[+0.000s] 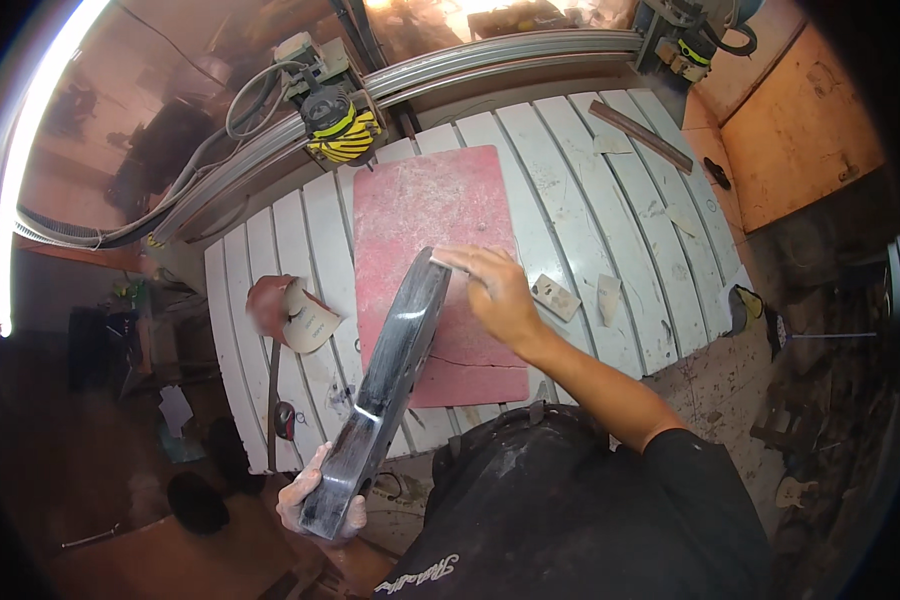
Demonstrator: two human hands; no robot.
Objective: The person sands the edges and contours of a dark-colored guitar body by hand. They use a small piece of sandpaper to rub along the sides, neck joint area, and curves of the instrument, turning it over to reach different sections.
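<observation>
I see the long, glossy dark-grey tapered bar (395,372) slanting above the dusty pink rectangular board (432,205), its seven-o'clock end clasped by the left hand (306,498), liable to twist if the right hand (494,292), fingers outstretched at its one-o'clock tip, grip unclear, presses off-centre.

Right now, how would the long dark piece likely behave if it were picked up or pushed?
The long dark piece is probably stiff, since a thick side shows along its length. It may be slippery: its top shines, and the left hand looks dusty. Its distinct edges suggest sliding rather than rolling.
</observation>
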